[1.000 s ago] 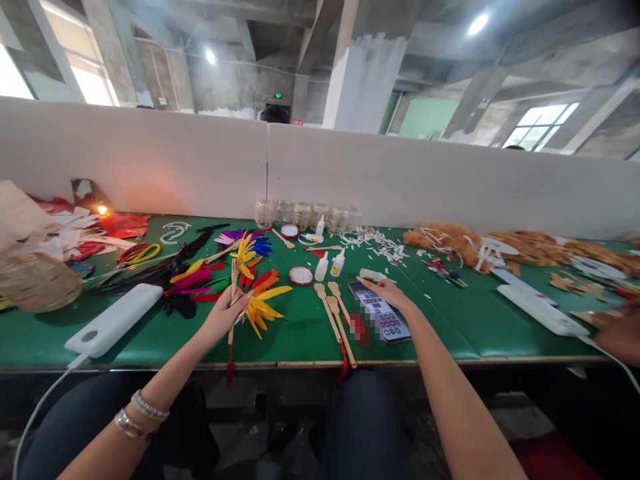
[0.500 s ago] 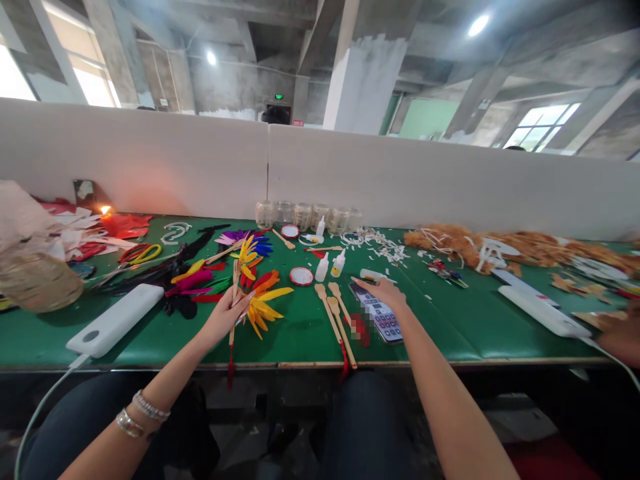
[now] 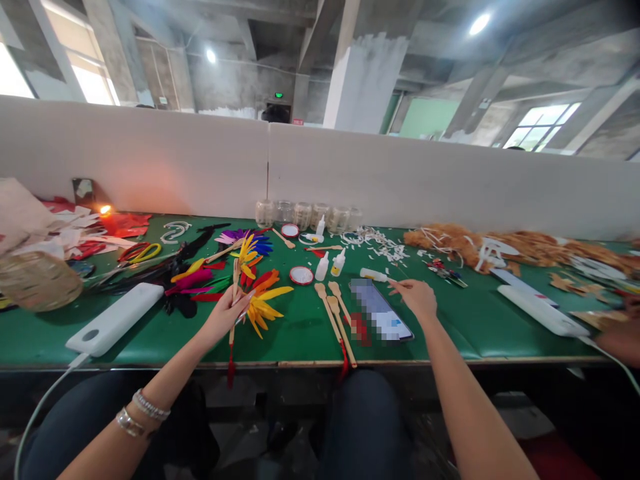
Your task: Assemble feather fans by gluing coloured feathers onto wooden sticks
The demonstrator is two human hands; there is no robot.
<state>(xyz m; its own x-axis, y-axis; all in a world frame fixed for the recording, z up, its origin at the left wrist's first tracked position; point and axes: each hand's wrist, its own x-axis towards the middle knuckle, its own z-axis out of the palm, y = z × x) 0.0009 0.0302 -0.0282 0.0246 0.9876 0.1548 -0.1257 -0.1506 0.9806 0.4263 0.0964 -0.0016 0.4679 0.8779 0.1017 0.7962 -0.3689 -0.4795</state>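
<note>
Head view. The left hand (image 3: 223, 315) is over the near part of the green counter (image 3: 300, 333). Its fingers (image 3: 238, 309) are curled closed round a wooden stick (image 3: 233, 280). The stick runs from 12 to 6 o'clock through the fist. Its upper end sits among yellow and orange feathers (image 3: 265, 300), and how they join is hard to make out. Its red tassel (image 3: 229, 373) hangs past the counter edge into shadow.

The right hand (image 3: 419, 299) holds nothing. The index finger is stretched toward 9 o'clock and the other fingers (image 3: 400, 285) are loosely bent. Whether it touches the counter cannot be told. The phone (image 3: 383, 310) lies flat just at 9 o'clock of that hand, apart from it. Its screen is blurred out, as is a small patch at its 8 o'clock corner.

- Wooden spoons (image 3: 333, 310) lie side by side at 9 o'clock of the phone, their red ends at the counter edge.
- Small glue bottles (image 3: 323, 267) and a row of glass jars (image 3: 303, 215) stand at 12 o'clock of the spoons. The jar contents are unreadable.
- A white power bank (image 3: 115, 320) lies at 9 o'clock of the left hand, its cable dropping out of frame.
- A co-worker's hand (image 3: 623, 337) at 3 o'clock is cut off by the frame edge.
</note>
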